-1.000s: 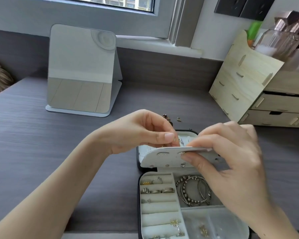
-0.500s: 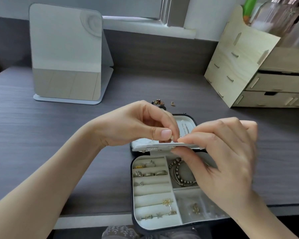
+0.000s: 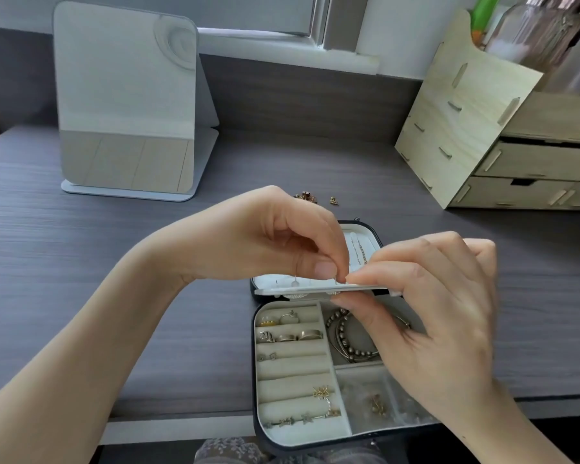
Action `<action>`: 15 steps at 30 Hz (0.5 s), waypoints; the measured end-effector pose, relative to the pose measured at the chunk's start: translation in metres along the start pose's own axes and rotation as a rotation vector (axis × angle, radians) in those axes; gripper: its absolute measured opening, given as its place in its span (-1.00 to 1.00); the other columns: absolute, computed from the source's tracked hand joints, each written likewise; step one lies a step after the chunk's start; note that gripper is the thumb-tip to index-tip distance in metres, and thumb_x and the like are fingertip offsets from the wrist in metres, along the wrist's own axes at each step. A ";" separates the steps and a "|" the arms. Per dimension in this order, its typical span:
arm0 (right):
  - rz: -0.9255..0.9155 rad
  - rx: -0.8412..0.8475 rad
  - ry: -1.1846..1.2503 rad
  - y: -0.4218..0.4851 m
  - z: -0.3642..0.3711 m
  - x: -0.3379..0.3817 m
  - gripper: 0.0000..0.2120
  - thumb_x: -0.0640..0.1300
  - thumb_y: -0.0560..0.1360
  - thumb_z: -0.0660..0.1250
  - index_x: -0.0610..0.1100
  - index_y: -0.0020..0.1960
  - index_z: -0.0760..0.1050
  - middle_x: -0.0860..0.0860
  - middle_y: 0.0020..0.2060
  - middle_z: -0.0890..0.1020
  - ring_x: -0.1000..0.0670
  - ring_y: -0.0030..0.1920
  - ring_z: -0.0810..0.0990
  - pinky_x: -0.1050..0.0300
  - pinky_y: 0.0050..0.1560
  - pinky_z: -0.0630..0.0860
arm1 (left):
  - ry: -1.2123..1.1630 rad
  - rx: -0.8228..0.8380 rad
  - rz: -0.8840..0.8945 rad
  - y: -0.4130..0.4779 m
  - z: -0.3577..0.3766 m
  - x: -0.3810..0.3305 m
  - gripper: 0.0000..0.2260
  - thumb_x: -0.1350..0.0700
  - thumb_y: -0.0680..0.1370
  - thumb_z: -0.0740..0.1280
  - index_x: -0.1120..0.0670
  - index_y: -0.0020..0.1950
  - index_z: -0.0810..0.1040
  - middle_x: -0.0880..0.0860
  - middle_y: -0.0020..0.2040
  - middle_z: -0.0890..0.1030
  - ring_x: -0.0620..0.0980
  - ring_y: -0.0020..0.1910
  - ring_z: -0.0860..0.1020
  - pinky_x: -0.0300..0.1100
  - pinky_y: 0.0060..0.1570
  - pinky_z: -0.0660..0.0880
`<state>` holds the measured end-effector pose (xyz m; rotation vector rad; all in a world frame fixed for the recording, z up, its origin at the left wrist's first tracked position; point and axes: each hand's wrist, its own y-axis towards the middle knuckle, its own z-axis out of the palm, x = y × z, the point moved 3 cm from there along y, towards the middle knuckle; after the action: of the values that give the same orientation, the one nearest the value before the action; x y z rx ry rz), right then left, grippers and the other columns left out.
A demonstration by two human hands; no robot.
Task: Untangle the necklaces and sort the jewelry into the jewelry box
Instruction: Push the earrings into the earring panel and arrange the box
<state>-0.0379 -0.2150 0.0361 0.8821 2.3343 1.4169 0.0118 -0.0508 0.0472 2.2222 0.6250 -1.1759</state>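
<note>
The jewelry box (image 3: 255,390) lies open at the near edge of the table (image 3: 81,262), right of the middle, with its near end hanging over that edge. Its lid (image 3: 365,229) lies back flat toward the far edge, and a fine chain (image 3: 359,252) shows inside it.

Both hands hold the box's white earring flap (image 3: 298,290) roughly level above the hinge. The right hand (image 3: 442,316) pinches the flap's right end, thumb beneath and fingers curled over the top. The left hand (image 3: 265,239) has thumb and forefinger pressed together on a tiny piece (image 3: 338,280) at the flap's upper face, right by the right fingertips. It is too small to tell what the piece is.

In the tray's left rolls sit rings (image 3: 292,336) and, nearer, small gold earrings (image 3: 322,393). Beaded bracelets (image 3: 345,343) fill the compartment beside them, partly under the right hand.

Two loose earrings (image 3: 307,196) lie on the table just beyond the lid. A standing mirror (image 3: 124,102) is toward the far left corner, and a wooden drawer organizer (image 3: 466,122) toward the far right.
</note>
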 end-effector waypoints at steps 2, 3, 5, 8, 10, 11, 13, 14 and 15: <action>0.006 -0.003 0.017 0.000 0.000 0.000 -0.84 0.02 0.46 0.38 0.00 -0.09 0.43 0.18 -0.19 0.57 0.07 -0.16 0.51 0.08 -0.05 0.24 | 0.070 -0.005 0.014 -0.001 0.000 -0.003 -0.89 0.26 0.50 0.35 0.26 -0.04 0.64 0.14 -0.08 0.63 0.04 -0.07 0.60 -0.07 -0.02 0.55; 0.007 -0.005 0.025 0.000 0.000 0.000 -0.83 0.02 0.45 0.39 0.00 -0.09 0.42 0.18 -0.19 0.57 0.07 -0.16 0.51 0.08 -0.05 0.24 | 0.101 -0.010 0.020 -0.001 0.000 -0.005 -0.88 0.23 0.50 0.35 0.24 -0.04 0.64 0.11 -0.08 0.63 0.03 -0.06 0.60 -0.07 -0.02 0.54; 0.006 -0.002 0.039 0.000 -0.001 0.000 -0.83 0.02 0.45 0.39 -0.01 -0.10 0.42 0.15 -0.20 0.60 0.06 -0.16 0.51 0.08 -0.06 0.24 | 0.149 -0.020 0.023 -0.001 0.000 -0.009 -0.87 0.19 0.49 0.34 0.21 -0.05 0.65 0.06 -0.08 0.64 0.00 -0.06 0.60 -0.08 -0.03 0.54; 0.005 0.000 0.059 0.000 -0.001 -0.001 -0.84 0.01 0.45 0.39 0.00 -0.11 0.43 0.13 -0.21 0.62 0.07 -0.16 0.51 0.08 -0.07 0.23 | 0.258 -0.031 0.010 -0.002 0.003 -0.014 -0.87 0.10 0.49 0.34 0.09 -0.07 0.67 -0.06 -0.09 0.64 -0.05 -0.07 0.59 -0.16 -0.07 0.52; 0.003 -0.010 0.065 0.000 -0.001 -0.001 -0.83 0.01 0.44 0.40 -0.01 -0.11 0.43 0.12 -0.21 0.62 0.07 -0.16 0.51 0.08 -0.07 0.23 | 0.314 -0.053 -0.063 -0.003 0.002 -0.014 -0.86 -0.06 0.47 0.32 -0.08 -0.09 0.65 -0.12 -0.10 0.64 -0.12 -0.08 0.58 -0.15 -0.05 0.52; 0.001 -0.015 0.065 -0.001 0.000 -0.001 -0.83 0.01 0.44 0.40 -0.01 -0.11 0.43 0.11 -0.22 0.63 0.07 -0.16 0.51 0.08 -0.07 0.23 | 0.355 -0.057 -0.101 -0.002 0.000 -0.015 -0.82 -0.14 0.45 0.29 -0.12 -0.08 0.63 -0.13 -0.11 0.65 -0.14 -0.09 0.58 -0.10 -0.04 0.53; -0.007 -0.024 0.058 -0.001 0.001 -0.002 -0.83 0.01 0.45 0.40 -0.01 -0.11 0.43 0.11 -0.22 0.63 0.07 -0.16 0.51 0.09 -0.06 0.23 | 0.443 -0.021 -0.159 0.002 -0.002 -0.017 -0.75 -0.24 0.39 0.23 -0.20 -0.05 0.57 -0.14 -0.12 0.64 -0.16 -0.11 0.57 -0.04 -0.02 0.53; -0.011 -0.028 0.053 -0.002 0.001 -0.002 -0.83 0.01 0.45 0.41 0.00 -0.11 0.42 0.11 -0.22 0.63 0.07 -0.16 0.50 0.09 -0.06 0.23 | 0.463 0.002 -0.192 0.004 -0.001 -0.021 -0.73 -0.28 0.36 0.21 -0.23 -0.04 0.53 -0.15 -0.13 0.63 -0.17 -0.12 0.56 -0.04 -0.01 0.52; -0.016 -0.033 0.049 -0.002 0.001 -0.002 -0.82 0.01 0.45 0.41 0.00 -0.11 0.42 0.11 -0.22 0.63 0.07 -0.16 0.50 0.10 -0.06 0.23 | 0.468 0.022 -0.216 0.006 -0.002 -0.024 -0.74 -0.29 0.34 0.21 -0.25 -0.06 0.52 -0.15 -0.13 0.63 -0.18 -0.13 0.55 -0.05 0.00 0.52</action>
<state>-0.0370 -0.2160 0.0337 0.8269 2.3408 1.4831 0.0043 -0.0576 0.0698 2.5150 1.0637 -0.7538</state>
